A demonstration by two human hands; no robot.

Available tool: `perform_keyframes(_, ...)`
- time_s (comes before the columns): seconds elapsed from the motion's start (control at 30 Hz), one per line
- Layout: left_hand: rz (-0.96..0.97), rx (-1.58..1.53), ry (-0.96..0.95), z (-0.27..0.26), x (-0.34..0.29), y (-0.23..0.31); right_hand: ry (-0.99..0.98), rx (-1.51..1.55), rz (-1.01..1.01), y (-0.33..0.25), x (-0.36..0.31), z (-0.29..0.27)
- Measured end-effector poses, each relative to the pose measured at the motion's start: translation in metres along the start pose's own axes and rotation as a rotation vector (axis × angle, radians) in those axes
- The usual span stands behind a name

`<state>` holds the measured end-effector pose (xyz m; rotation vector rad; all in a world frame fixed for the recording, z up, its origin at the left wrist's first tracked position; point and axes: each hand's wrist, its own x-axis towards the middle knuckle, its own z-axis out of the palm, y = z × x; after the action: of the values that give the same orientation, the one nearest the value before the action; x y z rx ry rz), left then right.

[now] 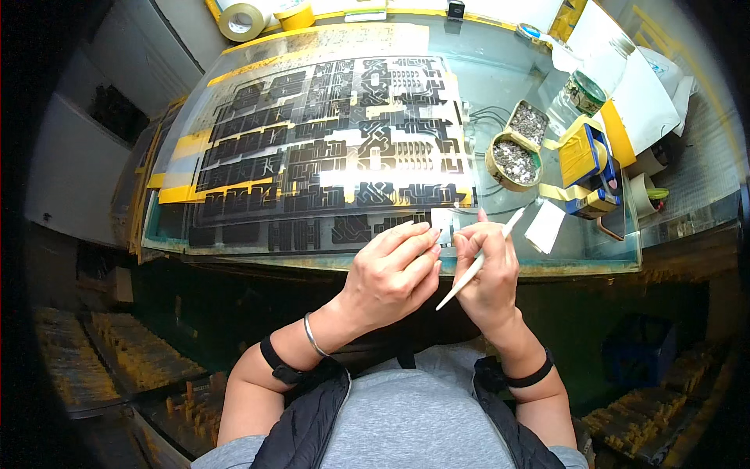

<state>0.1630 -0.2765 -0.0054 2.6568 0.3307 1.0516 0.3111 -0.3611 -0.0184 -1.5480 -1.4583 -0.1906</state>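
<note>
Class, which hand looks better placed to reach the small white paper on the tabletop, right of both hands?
Probably the right hand: it is nearer the small white paper, while the left hand would have to cross past it. Its held slim white tool might hinder, though.

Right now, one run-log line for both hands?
left hand: beside small white piece | right hand: holding tapered white stick | patterned sheets: on glass table
</note>
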Motion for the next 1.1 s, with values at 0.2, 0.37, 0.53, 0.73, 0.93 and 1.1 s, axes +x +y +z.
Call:
perform_keyframes(0.2,-0.02,-0.034,-0.074,-0.008,0.012,-0.002,0.07,0.213,0.164,0.007,0.0,-0.004)
perform_keyframes(0.37,-0.001,-0.057,-0.268,-0.014,0.037,-0.008,0.05,0.147,0.106,0.009,0.001,-0.002)
perform_keyframes(0.53,0.155,0.041,-0.538,-0.016,0.06,-0.004,0.024,0.048,0.123,0.008,-0.001,-0.006)
perform_keyframes(0.73,0.257,0.026,-0.731,-0.011,0.074,0.001,-0.071,0.009,0.17,0.006,-0.002,-0.011)
perform_keyframes(0.93,0.414,0.213,-0.55,0.004,0.06,-0.005,-0.028,0.088,0.175,0.013,-0.006,-0.009)
perform_keyframes(1.1,0.412,0.175,-0.504,-0.001,0.054,-0.013,0.009,0.08,0.175,0.008,-0.004,-0.007)
